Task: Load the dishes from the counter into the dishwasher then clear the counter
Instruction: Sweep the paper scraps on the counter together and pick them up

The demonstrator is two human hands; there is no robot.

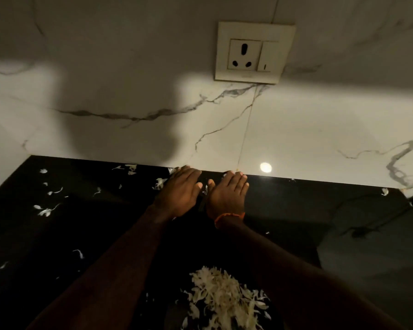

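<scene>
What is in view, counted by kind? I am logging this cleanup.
Hands: 2, left hand, right hand
Piles of peelings: 1
Wall sockets: 1
Orange wristbands: 1
Total: 5, loose scraps on the counter not counted.

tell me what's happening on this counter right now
A person has both hands flat on the black counter at the marble wall. The left hand and right hand lie side by side, palms down, over pale vegetable scraps that are scattered to the left. A gathered pile of scraps sits near the front edge between the forearms. No dishes are in view, so this looks like the counter-clearing part.
</scene>
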